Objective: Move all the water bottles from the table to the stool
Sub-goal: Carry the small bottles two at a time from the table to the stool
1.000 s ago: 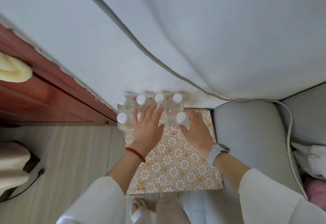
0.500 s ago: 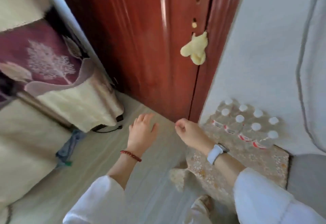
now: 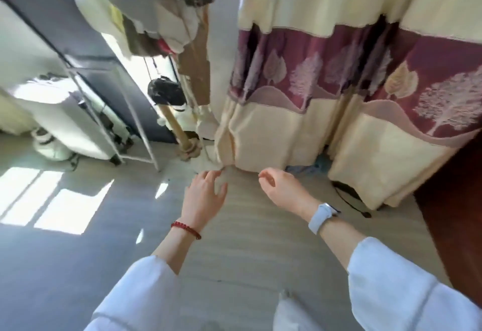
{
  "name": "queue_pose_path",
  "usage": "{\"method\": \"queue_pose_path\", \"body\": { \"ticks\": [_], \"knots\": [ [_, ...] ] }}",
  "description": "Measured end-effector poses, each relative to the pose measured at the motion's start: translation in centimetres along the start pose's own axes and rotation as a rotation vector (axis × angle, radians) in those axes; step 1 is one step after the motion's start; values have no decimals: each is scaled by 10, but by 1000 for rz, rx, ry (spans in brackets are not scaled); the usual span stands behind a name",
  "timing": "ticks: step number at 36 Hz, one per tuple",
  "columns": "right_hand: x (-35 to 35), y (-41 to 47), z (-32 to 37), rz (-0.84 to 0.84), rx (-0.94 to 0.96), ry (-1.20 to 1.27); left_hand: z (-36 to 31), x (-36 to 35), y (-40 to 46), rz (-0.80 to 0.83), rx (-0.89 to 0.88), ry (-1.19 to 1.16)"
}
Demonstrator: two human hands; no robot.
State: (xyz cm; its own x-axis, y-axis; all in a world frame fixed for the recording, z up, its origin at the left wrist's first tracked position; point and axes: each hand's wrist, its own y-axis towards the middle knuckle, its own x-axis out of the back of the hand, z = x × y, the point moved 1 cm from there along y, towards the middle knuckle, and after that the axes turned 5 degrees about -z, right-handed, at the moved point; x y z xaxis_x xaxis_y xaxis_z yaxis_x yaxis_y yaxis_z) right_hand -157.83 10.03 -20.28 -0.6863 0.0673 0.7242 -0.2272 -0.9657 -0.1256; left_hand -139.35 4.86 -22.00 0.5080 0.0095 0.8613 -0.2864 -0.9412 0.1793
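Note:
No water bottle, stool or table shows in the head view at this moment. My left hand, with a red bead bracelet on the wrist, hangs over the wooden floor with its fingers spread and holds nothing. My right hand, with a pale watch on the wrist, is beside it at the same height. Its fingers are loosely curled and it holds nothing. Both arms are in white sleeves.
A cream and maroon curtain hangs straight ahead down to the floor. A white metal rack with clothes above it stands at the left. A dark red door is at the right edge. A black cable lies under the curtain.
The view has swung left, away from the stool with the bottles, past the red door to the curtain. Both hands have left the bottles and hang free.

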Motion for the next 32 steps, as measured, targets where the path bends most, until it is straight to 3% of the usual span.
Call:
{"method": "queue_pose_path", "body": {
  "ticks": [7,17,24,32],
  "knots": [
    [-155,100,153,368,326,-157,184,75,-6,-137,451,26],
    [-332,227,386,606,702,-218,397,220,61,-356,782,105],
    [-445,238,535,769,967,-187,510,308,36,-558,1025,95],
    [-594,235,680,874,1140,-198,667,394,-5,-715,1213,122]
  ]
}}
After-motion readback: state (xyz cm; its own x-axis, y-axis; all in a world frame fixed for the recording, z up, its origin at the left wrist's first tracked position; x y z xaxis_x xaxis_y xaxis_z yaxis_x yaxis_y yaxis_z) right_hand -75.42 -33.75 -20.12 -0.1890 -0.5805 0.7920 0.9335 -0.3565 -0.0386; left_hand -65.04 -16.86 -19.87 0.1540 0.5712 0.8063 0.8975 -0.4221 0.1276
